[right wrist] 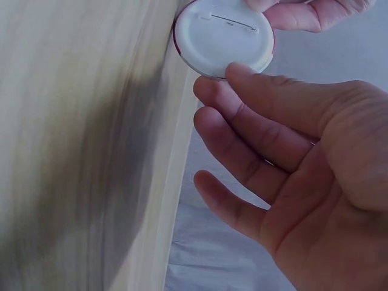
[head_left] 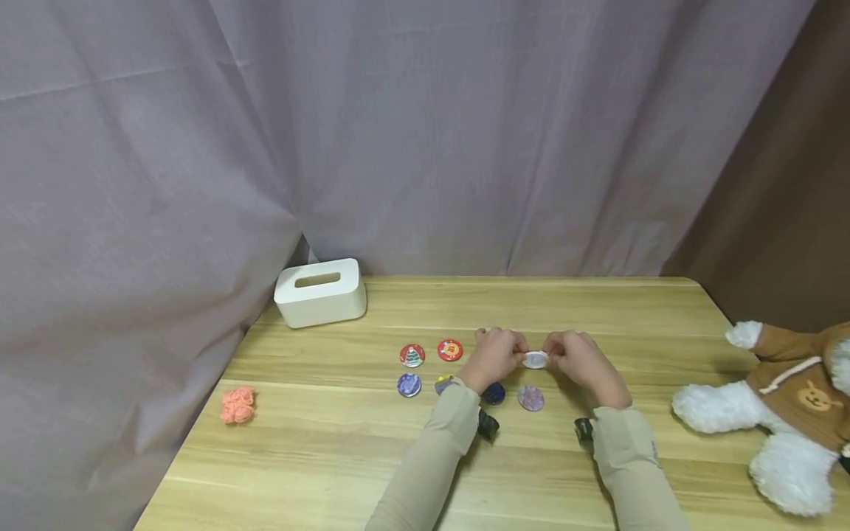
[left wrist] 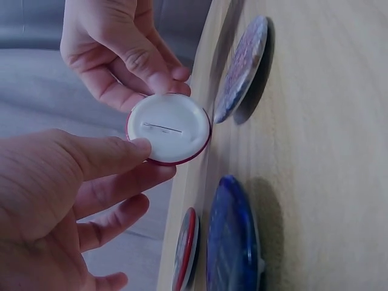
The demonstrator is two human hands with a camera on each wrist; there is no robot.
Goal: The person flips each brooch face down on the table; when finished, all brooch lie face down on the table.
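Observation:
A round pin badge [head_left: 535,360] is held up between both hands, its white back with the safety pin facing the wearer. My left hand [head_left: 494,357] pinches one edge between thumb and forefinger; its other fingers spread loosely in the left wrist view. The opposite edge is pinched by the thumb and fingers of my right hand [head_left: 581,363]. A red rim shows round the badge back [left wrist: 170,128]. Just below the hands lie a pinkish-purple badge [head_left: 531,398] and a dark blue badge [head_left: 493,393]. A grey-and-yellow badge [head_left: 443,383] is partly hidden by the left wrist.
Further left on the wooden table [head_left: 319,457] lie a Christmas-tree badge [head_left: 412,355], a red badge [head_left: 450,349] and a blue-violet badge [head_left: 409,384]. A white tissue box [head_left: 322,295] stands at the back left, an orange crocheted piece [head_left: 237,405] nearer. A plush toy [head_left: 790,398] sits at right.

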